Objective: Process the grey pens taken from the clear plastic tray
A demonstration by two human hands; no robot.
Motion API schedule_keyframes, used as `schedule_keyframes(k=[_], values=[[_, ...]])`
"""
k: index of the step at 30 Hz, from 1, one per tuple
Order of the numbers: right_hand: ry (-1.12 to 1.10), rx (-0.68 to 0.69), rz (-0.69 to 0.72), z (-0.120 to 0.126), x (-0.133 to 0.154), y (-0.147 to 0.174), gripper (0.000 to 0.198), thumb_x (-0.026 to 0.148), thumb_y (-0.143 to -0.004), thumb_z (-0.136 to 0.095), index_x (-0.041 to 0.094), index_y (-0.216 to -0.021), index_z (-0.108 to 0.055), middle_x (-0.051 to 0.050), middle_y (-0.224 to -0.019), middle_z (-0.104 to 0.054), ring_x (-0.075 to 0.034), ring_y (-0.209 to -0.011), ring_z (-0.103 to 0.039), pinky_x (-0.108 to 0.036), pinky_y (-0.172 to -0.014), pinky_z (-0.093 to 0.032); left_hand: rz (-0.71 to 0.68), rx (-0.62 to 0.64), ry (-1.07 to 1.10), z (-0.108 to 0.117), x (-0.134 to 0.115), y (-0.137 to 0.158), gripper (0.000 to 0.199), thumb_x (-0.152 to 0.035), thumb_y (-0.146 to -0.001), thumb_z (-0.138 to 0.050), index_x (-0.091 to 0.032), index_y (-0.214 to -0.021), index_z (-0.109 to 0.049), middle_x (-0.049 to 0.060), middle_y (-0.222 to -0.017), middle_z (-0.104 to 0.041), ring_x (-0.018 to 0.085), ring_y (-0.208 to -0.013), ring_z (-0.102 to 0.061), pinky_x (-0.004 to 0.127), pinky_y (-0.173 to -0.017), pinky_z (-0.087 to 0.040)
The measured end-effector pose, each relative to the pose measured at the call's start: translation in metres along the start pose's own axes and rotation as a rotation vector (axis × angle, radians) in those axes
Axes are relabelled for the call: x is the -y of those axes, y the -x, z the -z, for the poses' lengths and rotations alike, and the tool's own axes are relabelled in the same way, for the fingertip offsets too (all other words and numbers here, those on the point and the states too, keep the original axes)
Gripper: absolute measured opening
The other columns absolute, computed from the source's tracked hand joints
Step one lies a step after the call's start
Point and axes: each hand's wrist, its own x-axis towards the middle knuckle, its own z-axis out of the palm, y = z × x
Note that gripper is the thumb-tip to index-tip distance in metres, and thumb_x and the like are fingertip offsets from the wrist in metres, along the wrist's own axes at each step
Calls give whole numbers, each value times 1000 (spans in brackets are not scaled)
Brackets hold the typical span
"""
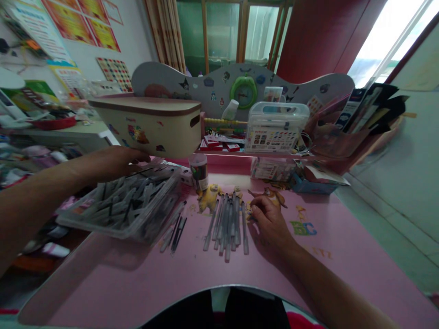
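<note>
Many grey, see-through pens [130, 196] lie heaped at mixed angles in a clear plastic tray [118, 234] on the left part of the pink counter [137, 283]. The left hand [115, 162] reaches over the far left side of this tray, palm down. Its fingers are bent downward and partly hidden, so I cannot tell how wide they are spread or whether they have hold of a pen.

Near the middle of the counter lies a loose bundle of similar pens [226, 228], most of them pointing away from the person, with dark tips at the far end. The right hand [269, 219] rests just to the right of the bundle, beside its outermost pen. Its fingers are curled, with the thumb near the forefinger; I cannot tell if anything is between them.

Between the tray and the bundle, a few thin dark pens [178, 235] lie side by side, with some grey ones close to the tray's right wall. Behind them stands a cup [199, 172] with a printed picture. A cream storage bin [147, 130] with stickers sits above the tray's far end. Farther back are a green clock [243, 92], a white bottle [230, 109] tilted to one side, and a clear plastic case [277, 128] with a handle.
</note>
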Motion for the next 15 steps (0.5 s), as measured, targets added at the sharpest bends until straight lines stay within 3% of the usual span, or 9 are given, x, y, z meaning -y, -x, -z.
schedule_keyframes(k=[7, 11, 15], values=[[245, 37, 117, -1, 10, 2, 14, 12, -85, -50, 20, -82, -60, -4, -87, -60, -21, -85, -55, -33, -79, -42, 130, 115, 65, 7, -7, 1, 8, -21, -74, -74, -14, -78, -75, -3, -70, -73, 12, -68, -56, 31, -98, -40], [360, 187, 112, -4, 11, 6, 18, 9, -87, -52, 18, -81, -66, -5, -89, -59, -20, -86, -54, -32, -79, -40, 120, 147, -53, 8, -5, 3, 19, -31, -75, -68, -13, -78, -75, 0, -72, -73, 15, -67, -58, 38, -96, -45], [462, 308, 97, -4, 9, 7, 21, 11, -92, -51, 18, -89, -71, -6, -91, -59, -20, -90, -55, -32, -82, -38, 83, 112, -196, 18, -17, 7, 37, -38, -81, -49, -14, -87, -77, 7, -86, -76, 20, -76, -62, 42, -89, -49]])
